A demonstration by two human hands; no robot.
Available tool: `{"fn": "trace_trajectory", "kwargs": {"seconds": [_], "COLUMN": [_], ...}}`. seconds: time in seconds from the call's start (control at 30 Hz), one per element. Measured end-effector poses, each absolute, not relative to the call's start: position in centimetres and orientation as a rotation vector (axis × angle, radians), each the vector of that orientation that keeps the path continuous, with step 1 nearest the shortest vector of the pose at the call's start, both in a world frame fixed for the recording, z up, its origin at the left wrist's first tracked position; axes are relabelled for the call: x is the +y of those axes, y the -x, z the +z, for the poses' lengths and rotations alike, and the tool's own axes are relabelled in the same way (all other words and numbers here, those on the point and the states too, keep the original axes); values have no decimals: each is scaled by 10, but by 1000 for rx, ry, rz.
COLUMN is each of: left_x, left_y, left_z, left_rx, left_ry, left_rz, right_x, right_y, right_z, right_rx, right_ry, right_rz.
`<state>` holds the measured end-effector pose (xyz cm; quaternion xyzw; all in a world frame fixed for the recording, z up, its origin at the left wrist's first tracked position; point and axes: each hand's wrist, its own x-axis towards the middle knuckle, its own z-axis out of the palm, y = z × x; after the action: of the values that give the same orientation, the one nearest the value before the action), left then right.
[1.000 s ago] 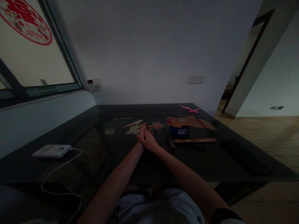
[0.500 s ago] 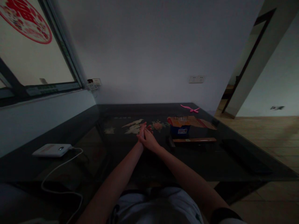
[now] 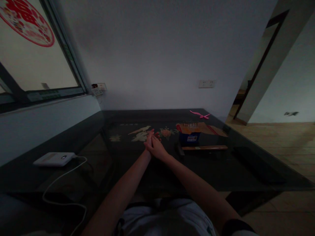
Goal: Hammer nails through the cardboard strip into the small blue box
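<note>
Both my arms reach forward over a dark glass table [image 3: 221,177]. My left hand [image 3: 149,140] stands on edge with its fingers stretched out and pointing away from me. My right hand [image 3: 158,149] lies flat against it, palm to palm, fingers also stretched. Nothing shows between the two hands. They hover over a flower-and-bird picture [image 3: 142,134] under the glass. In the dim light, small red spots by the fingertips cannot be made out.
A blue box [image 3: 189,137] with brown paper on top stands right of the hands, with a wooden stick [image 3: 204,147] in front of it and a pink ribbon [image 3: 200,115] behind. A white device [image 3: 54,159] with a cable lies at the left. A doorway opens at right.
</note>
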<state>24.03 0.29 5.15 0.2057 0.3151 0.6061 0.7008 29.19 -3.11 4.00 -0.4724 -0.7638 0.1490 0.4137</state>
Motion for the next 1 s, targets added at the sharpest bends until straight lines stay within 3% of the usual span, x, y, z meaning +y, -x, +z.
{"fn": "trace_trajectory", "kwargs": {"seconds": [1.0], "left_x": [2], "left_y": [-241], "left_z": [55], "left_rx": [692], "left_ry": [-441], "left_rz": [1334], "right_x": [-33], "right_y": [-291], "right_z": [43], "right_rx": [-1920], "right_ry": [1197], "right_rz": [367]}}
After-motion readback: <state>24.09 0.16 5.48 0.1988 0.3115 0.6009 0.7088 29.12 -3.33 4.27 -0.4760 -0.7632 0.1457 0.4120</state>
